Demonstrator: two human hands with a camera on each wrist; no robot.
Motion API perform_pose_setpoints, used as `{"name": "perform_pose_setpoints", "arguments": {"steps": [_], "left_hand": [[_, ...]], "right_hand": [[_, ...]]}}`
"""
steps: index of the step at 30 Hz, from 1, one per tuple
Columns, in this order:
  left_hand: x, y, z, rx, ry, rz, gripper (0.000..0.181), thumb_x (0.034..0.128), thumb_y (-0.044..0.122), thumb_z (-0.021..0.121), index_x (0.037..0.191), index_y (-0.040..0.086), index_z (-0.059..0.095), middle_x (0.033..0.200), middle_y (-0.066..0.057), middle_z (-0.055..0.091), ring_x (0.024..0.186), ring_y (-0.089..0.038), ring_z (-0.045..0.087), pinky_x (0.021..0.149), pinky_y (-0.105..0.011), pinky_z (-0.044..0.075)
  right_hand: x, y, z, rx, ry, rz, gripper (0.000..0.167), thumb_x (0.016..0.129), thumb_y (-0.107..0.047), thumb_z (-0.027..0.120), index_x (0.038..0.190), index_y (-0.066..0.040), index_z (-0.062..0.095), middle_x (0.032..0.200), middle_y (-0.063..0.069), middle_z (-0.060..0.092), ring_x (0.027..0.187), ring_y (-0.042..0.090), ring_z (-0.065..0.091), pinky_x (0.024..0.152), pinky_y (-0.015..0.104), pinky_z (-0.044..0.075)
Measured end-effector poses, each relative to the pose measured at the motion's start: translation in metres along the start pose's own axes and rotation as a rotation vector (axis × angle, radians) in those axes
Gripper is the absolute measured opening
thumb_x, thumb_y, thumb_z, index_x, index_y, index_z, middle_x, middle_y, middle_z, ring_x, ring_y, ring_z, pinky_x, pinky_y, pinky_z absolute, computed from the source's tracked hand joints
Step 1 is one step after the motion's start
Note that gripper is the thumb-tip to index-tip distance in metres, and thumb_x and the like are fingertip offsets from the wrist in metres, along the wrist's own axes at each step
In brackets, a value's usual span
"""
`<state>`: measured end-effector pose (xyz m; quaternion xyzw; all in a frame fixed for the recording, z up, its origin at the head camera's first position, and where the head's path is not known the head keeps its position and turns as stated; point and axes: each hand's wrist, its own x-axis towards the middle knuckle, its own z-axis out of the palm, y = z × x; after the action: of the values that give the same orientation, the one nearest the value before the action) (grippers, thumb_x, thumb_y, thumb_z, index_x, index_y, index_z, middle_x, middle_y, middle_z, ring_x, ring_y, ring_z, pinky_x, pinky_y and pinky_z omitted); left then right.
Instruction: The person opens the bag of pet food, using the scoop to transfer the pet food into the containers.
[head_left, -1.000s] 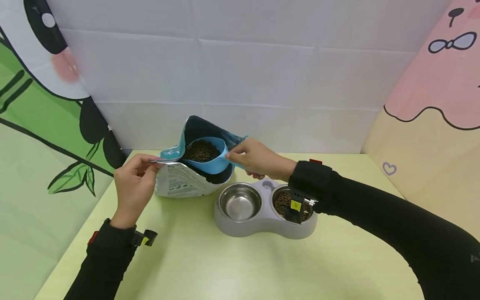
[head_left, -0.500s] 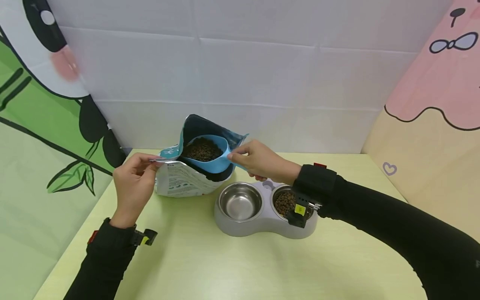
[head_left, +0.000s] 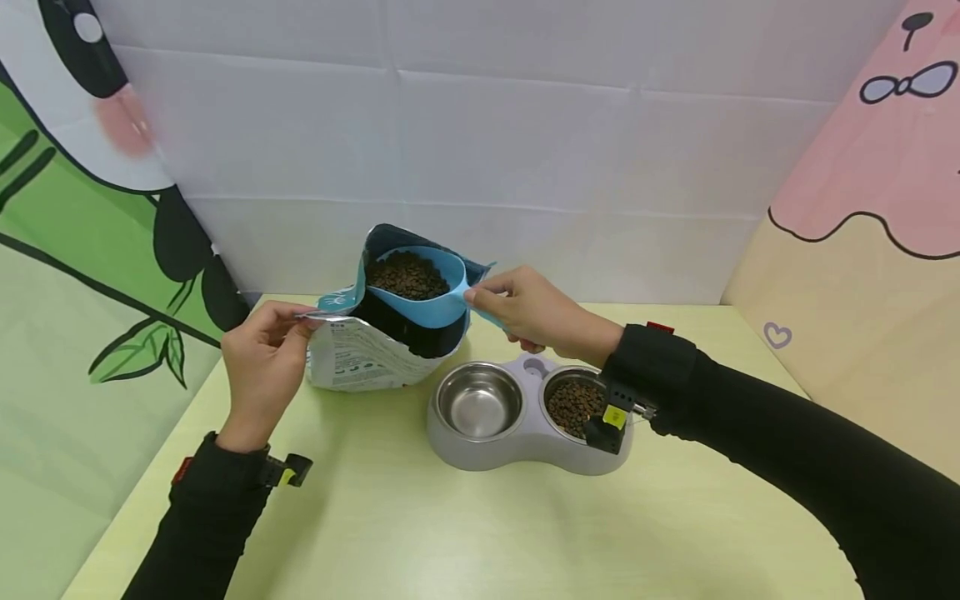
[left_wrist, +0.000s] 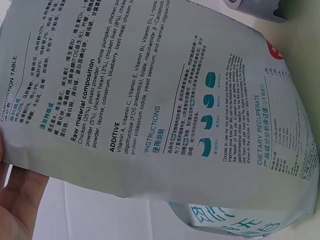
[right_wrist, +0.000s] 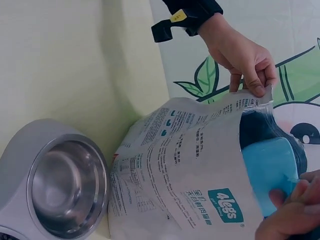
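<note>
A blue scoop (head_left: 435,312) heaped with brown kibble (head_left: 408,275) is at the mouth of an opened pet food bag (head_left: 367,358). My right hand (head_left: 536,312) pinches the scoop's handle between thumb and fingers. At the bag's left corner, my left hand (head_left: 262,358) pinches the rim and holds the mouth apart. The right wrist view shows the underside of the scoop (right_wrist: 270,167) and the left hand (right_wrist: 245,57) on the bag's edge. Printed text covers the bag's side (left_wrist: 160,100) in the left wrist view, where only part of the left hand (left_wrist: 20,200) shows.
A grey double feeder (head_left: 517,454) stands in front of the bag. Its left steel bowl (head_left: 480,404) holds nothing; its right bowl contains kibble (head_left: 573,408), partly hidden by the right wrist camera. A pale wall sheet (head_left: 510,158) rises behind the table (head_left: 450,533).
The right hand has raised the filled scoop from inside the bag up to its mouth, moving slightly right. More of the scoop and its kibble shows. The left hand stays on the bag's corner.
</note>
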<state>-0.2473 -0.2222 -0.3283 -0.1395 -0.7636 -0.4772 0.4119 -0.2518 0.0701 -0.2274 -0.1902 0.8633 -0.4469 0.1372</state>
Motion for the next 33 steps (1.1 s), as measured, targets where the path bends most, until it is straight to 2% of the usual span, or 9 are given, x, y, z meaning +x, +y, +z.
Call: {"name": "perform_pose_setpoints", "arguments": {"steps": [12, 17, 24, 33], "left_hand": [[0.000, 0.000, 0.000, 0.003, -0.003, 0.001, 0.008, 0.0829, -0.012, 0.064, 0.089, -0.009, 0.067, 0.085, 0.015, 0.063, 0.070, 0.009, 0.058, 0.066, -0.008, 0.044], [0.000, 0.001, -0.001, 0.010, -0.003, -0.008, 0.008, 0.0833, -0.012, 0.064, 0.090, -0.009, 0.067, 0.086, 0.017, 0.062, 0.070, 0.009, 0.058, 0.065, -0.008, 0.043], [0.001, 0.001, 0.000, 0.015, -0.002, -0.005, 0.008, 0.0837, -0.012, 0.063, 0.090, -0.008, 0.067, 0.085, 0.011, 0.064, 0.070, 0.010, 0.057, 0.063, -0.009, 0.042], [0.002, 0.000, 0.000, 0.005, 0.001, -0.017, 0.008, 0.0841, -0.011, 0.063, 0.090, -0.008, 0.067, 0.085, 0.019, 0.061, 0.069, 0.009, 0.057, 0.063, -0.009, 0.042]], "right_hand": [[-0.005, -0.004, -0.003, -0.014, 0.000, -0.021, 0.030, 0.100, -0.026, 0.050, 0.118, -0.009, 0.068, 0.050, 0.001, 0.028, 0.039, 0.014, 0.024, 0.041, 0.026, 0.025], [-0.006, -0.004, -0.003, -0.007, 0.004, -0.011, 0.030, 0.100, -0.027, 0.051, 0.120, -0.011, 0.067, 0.050, 0.001, 0.027, 0.039, 0.014, 0.024, 0.041, 0.026, 0.026], [-0.009, -0.005, -0.006, -0.003, 0.004, -0.021, 0.030, 0.100, -0.027, 0.051, 0.121, -0.012, 0.067, 0.050, 0.001, 0.028, 0.039, 0.015, 0.024, 0.040, 0.027, 0.025], [-0.014, -0.008, -0.010, 0.020, 0.014, 0.000, 0.031, 0.100, -0.027, 0.052, 0.122, -0.012, 0.066, 0.051, 0.001, 0.028, 0.041, 0.014, 0.024, 0.041, 0.027, 0.024]]}}
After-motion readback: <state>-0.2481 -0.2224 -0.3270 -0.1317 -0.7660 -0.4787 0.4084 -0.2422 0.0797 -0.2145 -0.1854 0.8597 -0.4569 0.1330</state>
